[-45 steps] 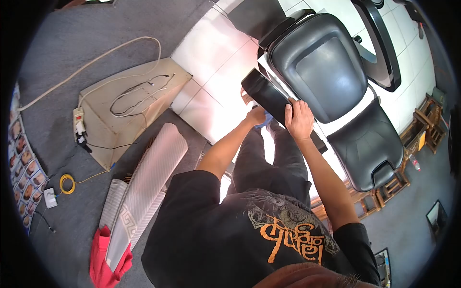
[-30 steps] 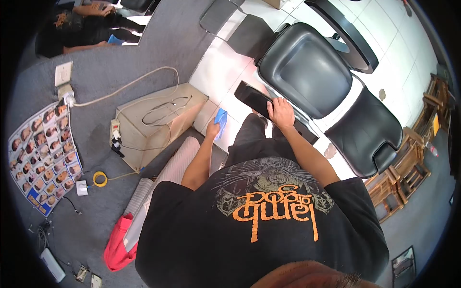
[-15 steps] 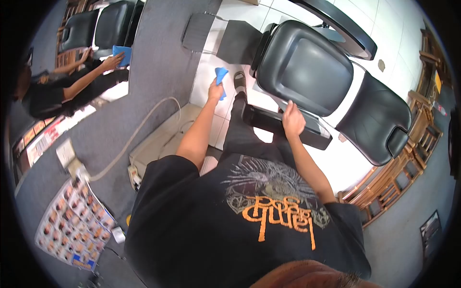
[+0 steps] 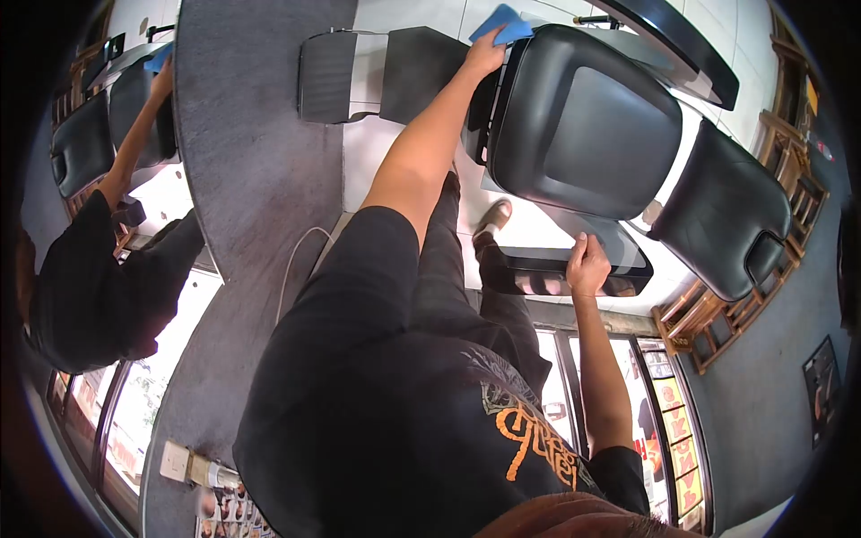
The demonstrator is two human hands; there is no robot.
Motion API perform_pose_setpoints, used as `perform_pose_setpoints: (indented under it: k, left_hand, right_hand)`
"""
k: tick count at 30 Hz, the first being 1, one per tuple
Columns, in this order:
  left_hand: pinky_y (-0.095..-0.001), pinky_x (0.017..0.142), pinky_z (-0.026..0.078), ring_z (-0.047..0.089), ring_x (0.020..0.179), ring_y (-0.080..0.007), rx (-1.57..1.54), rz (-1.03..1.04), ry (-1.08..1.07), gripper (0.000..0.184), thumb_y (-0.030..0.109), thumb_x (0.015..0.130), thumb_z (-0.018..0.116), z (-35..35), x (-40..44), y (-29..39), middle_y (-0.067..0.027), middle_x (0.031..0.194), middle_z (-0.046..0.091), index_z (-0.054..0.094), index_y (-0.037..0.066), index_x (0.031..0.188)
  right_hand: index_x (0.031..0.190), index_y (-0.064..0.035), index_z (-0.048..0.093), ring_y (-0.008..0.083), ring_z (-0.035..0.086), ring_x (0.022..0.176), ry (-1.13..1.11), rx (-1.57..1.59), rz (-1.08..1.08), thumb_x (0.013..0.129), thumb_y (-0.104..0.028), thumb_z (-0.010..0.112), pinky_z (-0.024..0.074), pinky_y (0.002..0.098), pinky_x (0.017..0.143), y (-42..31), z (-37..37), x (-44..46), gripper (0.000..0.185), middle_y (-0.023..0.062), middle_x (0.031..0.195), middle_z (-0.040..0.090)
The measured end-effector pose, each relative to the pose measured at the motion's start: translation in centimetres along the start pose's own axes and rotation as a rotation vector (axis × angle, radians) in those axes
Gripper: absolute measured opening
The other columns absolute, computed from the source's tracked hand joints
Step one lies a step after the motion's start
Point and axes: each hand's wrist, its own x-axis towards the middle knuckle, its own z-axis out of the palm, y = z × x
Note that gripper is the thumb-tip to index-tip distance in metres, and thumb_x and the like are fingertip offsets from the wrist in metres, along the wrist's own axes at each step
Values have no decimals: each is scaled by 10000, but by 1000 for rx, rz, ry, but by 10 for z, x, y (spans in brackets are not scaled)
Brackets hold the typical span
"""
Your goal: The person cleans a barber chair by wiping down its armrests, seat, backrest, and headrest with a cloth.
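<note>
My left hand (image 4: pixel 485 54) is stretched far forward, its fingers closed on a folded blue cloth (image 4: pixel 502 24). The cloth is beside the front corner of the black padded seat (image 4: pixel 619 125) of a barber chair; whether it touches the seat is hard to see. My right hand (image 4: pixel 587 266) is closed at the chair's near armrest (image 4: pixel 535 262), thumb up and fingers curled over it. Behind the seat is the chair's black backrest (image 4: pixel 728 213), and the far armrest (image 4: pixel 668 54) rises on the other side.
The chair's leg rest (image 4: pixel 421 76) and foot pad (image 4: pixel 325 79) extend left. A grey wall (image 4: pixel 260 134) with a mirror (image 4: pixel 117 215) stands on my left. Bamboo furniture (image 4: pixel 713 318) lies beyond the backrest. A cable (image 4: pixel 291 264) hangs near the wall, and glass doors (image 4: pixel 619 377) are near my right arm.
My left hand has carried the blue cloth forward and right, to the seat's front corner. My right hand stays at the near armrest. My body has turned and leaned toward the chair.
</note>
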Motion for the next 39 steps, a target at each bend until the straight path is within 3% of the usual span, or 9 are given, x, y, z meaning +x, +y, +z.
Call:
perform_pose_setpoints:
  k: [6,16,22,25,28,30,31,34,39]
  left_hand:
    - [-422,1196,394,446,1444,-383,-19,232,9,586,64,956,514,29,-46,-39,-115,1658,378,495,154,1535]
    - [-456,1099,490,484,1392,-408,100,117,-81,783,-99,894,517,25,-223,-92,-129,1681,314,361,174,1611]
    - [-465,1030,527,591,1295,-405,69,145,-51,570,46,934,589,21,-300,-144,-226,1501,542,531,92,1499]
    - [-481,960,541,671,1173,-411,96,-529,-182,437,259,934,638,-3,-293,-160,-282,1243,694,686,10,1289]
    - [-477,857,537,718,972,-382,-105,-734,148,467,385,908,621,-13,-239,-205,-266,989,744,740,-30,1086]
    - [-469,819,513,680,872,-311,-185,-716,178,476,375,899,589,-40,-188,-147,-215,912,727,721,-63,1030]
    - [-466,793,491,622,800,-272,-334,-521,291,458,356,898,589,-41,-162,-123,-176,846,693,707,-80,968]
    - [-477,947,477,638,1050,-353,-327,-352,335,528,334,879,620,-43,-67,-58,-265,1111,686,648,-110,1163]
    - [-422,807,535,709,884,-278,-298,-205,53,428,278,870,626,-13,26,21,-191,924,734,702,-71,1107]
  right_hand:
    - [783,-42,627,394,649,687,-15,31,15,1059,-263,533,490,475,611,-3,-3,-1,365,150,761,669]
    - [783,-43,664,383,672,713,11,35,31,1060,-252,522,508,468,635,-2,-1,-4,375,140,773,691]
    - [771,-57,665,387,666,702,37,30,38,1062,-278,528,504,469,624,6,3,-7,390,146,764,686]
    - [771,-63,667,389,659,692,40,22,27,1062,-287,527,498,470,615,7,4,-7,394,150,755,679]
    - [767,-64,660,389,654,683,49,28,3,1060,-283,527,495,471,610,6,2,-7,389,150,743,668]
    - [765,-62,654,386,653,679,51,25,-19,1057,-277,532,497,470,612,5,1,-6,382,147,740,664]
    - [764,-61,651,385,652,677,52,24,-28,1055,-273,534,497,469,613,4,0,-6,379,145,739,662]
    - [765,-61,644,377,653,675,60,43,-45,1051,-257,539,498,464,612,2,-2,-5,363,137,739,662]
    - [781,-65,645,370,653,672,55,69,-52,1051,-240,537,494,457,603,7,0,-6,339,134,737,660]
